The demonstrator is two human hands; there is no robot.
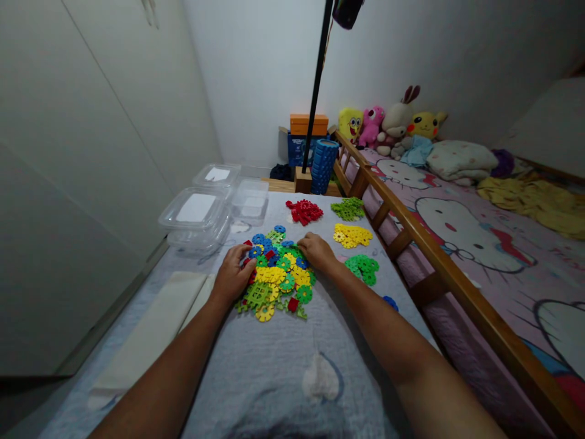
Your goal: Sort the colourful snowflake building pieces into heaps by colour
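Note:
A mixed heap of plastic interlocking discs (276, 274) in blue, green, yellow and red lies on a grey blanket (283, 372). My left hand (234, 274) rests on the heap's left side, fingers curled onto the pieces. My right hand (316, 251) sits on its upper right edge, fingers bent down into the pieces. Whether either hand grips a piece is hidden. Sorted piles lie beyond: red (304, 211), light green (348, 208), yellow (351, 235), dark green (362, 268), and a single blue piece (390, 302).
Clear plastic boxes with lids (201, 216) stand at the left. A wooden bed rail (434, 256) runs along the right, with a pink cartoon-cat sheet and plush toys (393, 125) behind. A black pole (316, 85) stands in a wooden base, beside a blue roller (323, 166).

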